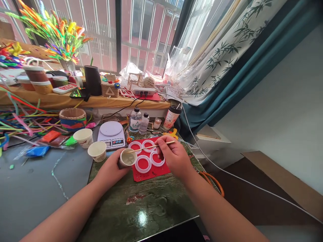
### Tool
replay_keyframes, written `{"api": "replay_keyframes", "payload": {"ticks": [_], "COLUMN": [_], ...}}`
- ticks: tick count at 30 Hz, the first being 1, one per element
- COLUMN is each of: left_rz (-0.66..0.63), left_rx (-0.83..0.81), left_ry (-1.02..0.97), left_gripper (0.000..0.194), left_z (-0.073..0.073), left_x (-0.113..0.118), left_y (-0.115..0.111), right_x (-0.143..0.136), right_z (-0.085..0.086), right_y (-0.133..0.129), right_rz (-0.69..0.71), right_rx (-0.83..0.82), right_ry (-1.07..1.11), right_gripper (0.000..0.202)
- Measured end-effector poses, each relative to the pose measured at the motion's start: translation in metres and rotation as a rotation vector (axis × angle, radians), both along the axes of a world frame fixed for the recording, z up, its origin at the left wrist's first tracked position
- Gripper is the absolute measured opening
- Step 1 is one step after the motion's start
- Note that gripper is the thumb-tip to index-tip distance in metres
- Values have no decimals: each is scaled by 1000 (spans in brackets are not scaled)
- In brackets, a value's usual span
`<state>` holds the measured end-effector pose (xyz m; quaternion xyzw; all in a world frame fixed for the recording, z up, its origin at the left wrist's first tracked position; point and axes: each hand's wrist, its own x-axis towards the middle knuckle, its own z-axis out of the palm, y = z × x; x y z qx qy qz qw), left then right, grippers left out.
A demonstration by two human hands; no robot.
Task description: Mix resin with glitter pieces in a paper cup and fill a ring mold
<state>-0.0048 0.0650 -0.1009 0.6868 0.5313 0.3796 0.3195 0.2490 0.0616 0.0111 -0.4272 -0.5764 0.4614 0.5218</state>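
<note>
A paper cup (128,158) with clear liquid in it is tilted slightly in my left hand (111,169), whose fingers wrap round its side. Between the fingertips of my right hand (174,156) is a thin wooden stick (146,148); its far end reaches into the cup. Beneath and beside my right hand, several round whitish ring molds (143,164) lie on a red sheet (148,175). Two more paper cups (97,151) stand left of my left hand, by a white kitchen scale (111,129).
Two clear bottles (135,120), a small candle-like jar (156,123) and a lidded drink cup (172,117) stand behind the molds. Clay packets (50,136) and a decorated basket (73,120) are at the left. A white cable (202,149) hangs along the table's right side.
</note>
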Motion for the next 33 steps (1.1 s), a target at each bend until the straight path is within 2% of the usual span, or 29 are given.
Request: {"api": "replay_keyframes", "payload": {"ticks": [6, 12, 17, 21, 27, 33], "left_rz": [-7, -4, -13, -22, -31, -33], "left_rx": [-7, 2, 26, 27, 8, 2], "left_ry": [8, -16, -46, -39, -32, -42], "left_gripper": [54, 54, 49, 48, 48, 49], "left_z": [4, 10, 8, 3, 3, 4], "left_x": [0, 1, 0, 0, 0, 0], "left_y": [0, -2, 0, 2, 2, 1], "right_x": [8, 5, -6, -12, -14, -18], "right_z": [-12, -6, -4, -5, -2, -2], "right_y": [5, 16, 0, -13, -10, -7], "right_rz": [-61, -84, -28, -37, -33, -20], "right_rx": [-28, 17, 51, 89, 104, 70], "right_ry": [19, -3, -108, -190, -238, -250], "right_gripper": [36, 41, 53, 51, 43, 47]}}
